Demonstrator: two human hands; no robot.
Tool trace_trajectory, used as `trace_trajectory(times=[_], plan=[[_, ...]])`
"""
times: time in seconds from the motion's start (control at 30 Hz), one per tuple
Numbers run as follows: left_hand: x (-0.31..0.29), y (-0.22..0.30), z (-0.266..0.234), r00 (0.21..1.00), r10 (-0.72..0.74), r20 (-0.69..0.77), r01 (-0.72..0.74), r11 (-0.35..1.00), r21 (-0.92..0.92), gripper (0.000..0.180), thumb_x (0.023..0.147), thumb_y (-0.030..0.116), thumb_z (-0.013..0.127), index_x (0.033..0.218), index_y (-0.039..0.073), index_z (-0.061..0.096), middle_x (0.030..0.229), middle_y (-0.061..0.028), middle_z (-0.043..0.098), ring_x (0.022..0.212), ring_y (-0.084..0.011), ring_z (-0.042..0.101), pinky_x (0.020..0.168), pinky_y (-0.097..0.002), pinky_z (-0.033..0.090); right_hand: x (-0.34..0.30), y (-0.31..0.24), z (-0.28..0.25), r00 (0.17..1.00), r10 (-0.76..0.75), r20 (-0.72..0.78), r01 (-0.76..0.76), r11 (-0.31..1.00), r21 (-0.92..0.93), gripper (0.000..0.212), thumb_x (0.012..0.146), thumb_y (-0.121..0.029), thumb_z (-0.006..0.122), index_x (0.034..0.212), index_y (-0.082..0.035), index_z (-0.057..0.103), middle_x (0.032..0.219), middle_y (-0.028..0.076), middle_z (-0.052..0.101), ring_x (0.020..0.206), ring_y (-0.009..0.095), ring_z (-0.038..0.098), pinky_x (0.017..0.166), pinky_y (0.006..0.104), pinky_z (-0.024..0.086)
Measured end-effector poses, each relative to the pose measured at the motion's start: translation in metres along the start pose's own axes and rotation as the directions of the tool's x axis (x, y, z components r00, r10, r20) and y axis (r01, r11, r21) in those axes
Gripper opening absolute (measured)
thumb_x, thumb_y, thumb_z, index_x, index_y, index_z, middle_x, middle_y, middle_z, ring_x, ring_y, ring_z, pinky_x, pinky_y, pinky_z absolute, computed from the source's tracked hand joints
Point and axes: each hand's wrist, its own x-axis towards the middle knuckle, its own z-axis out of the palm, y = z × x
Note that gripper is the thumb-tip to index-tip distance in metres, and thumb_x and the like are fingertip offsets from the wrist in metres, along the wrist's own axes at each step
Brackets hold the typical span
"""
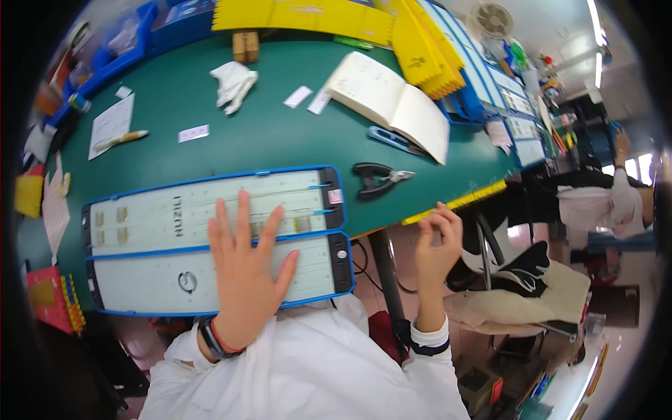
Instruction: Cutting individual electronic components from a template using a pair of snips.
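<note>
One left hand (pixel 246 274), fingers spread, over blue-edged hinged case (pixel 147 283), centre left; right hand (pixel 437 241), centre right, fingers curled, grip unclear.

dark block lettering (pixel 178 216) runs sideways on the far panel (pixel 148 203) of the blue-rimmed case (pixel 161 251); a round dark emblem (pixel 187 282) marks its near panel (pixel 140 283). a pale label (pixel 335 197) sits at the far panel's right end, its print too small to read, like the notebook's (pixel 367 77) faint handwriting.
</note>
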Motion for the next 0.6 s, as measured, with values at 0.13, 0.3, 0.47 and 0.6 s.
trace_trajectory(times=[0.13, 0.3, 0.47, 0.6], plan=[[0.002, 0.000, 0.001, 0.999, 0.046, 0.000, -0.046, 0.998, -0.032, 0.064, 0.081, 0.028, 0.066, 0.137, 0.009, 0.043, 0.150, -0.0221, 0.022, 0.138, -0.0482, 0.016, 0.110, -0.0590, 0.015, 0.009, -0.001, -0.009, 0.990, 0.135, -0.041, -0.123, 0.970, 0.210, 0.006, 0.080, -0.002, 0.064, 0.081, 0.001, 0.059, 0.095, 0.012, 0.058, 0.102, 0.029, 0.059, 0.090, 0.0368, 0.044], [-0.020, 0.000, -0.013, 0.958, 0.279, 0.063, -0.233, 0.890, -0.392, 0.072, 0.080, 0.027, 0.068, 0.140, 0.004, 0.035, 0.149, -0.0233, 0.022, 0.137, -0.0494, 0.016, 0.109, -0.0610, 0.016, 0.000, -0.111, -0.040, 0.814, -0.405, 0.415, 0.214, 0.875, 0.434, 0.017, 0.063, 0.002, 0.062, 0.070, -0.014, 0.064, 0.078, 0.001, 0.066, 0.101, 0.031, 0.059, 0.086, 0.0371, 0.044], [-0.042, 0.022, -0.011, 0.645, 0.757, 0.104, -0.021, 0.154, -0.988, 0.050, 0.084, 0.026, 0.066, 0.124, 0.001, 0.049, 0.143, -0.0216, 0.034, 0.135, -0.0397, 0.027, 0.111, -0.0465, 0.025, -0.011, -0.146, -0.040, 0.515, -0.689, 0.510, 0.234, 0.686, 0.689, 0.023, 0.059, -0.001, 0.068, 0.077, -0.015, 0.067, 0.085, -0.004, 0.069, 0.097, 0.022, 0.064, 0.077, 0.0305, 0.040], [-0.029, 0.012, -0.016, 0.577, 0.812, 0.091, -0.152, 0.215, -0.965, 0.025, 0.088, 0.018, 0.064, 0.108, 0.004, 0.064, 0.111, -0.0086, 0.064, 0.113, -0.0220, 0.057, 0.108, -0.0400, 0.034, 0.003, -0.127, -0.043, 0.591, -0.644, 0.487, 0.196, 0.700, 0.687, 0.021, 0.061, -0.002, 0.069, 0.078, -0.014, 0.067, 0.083, -0.004, 0.068, 0.090, 0.024, 0.064, 0.076, 0.0308, 0.041]])
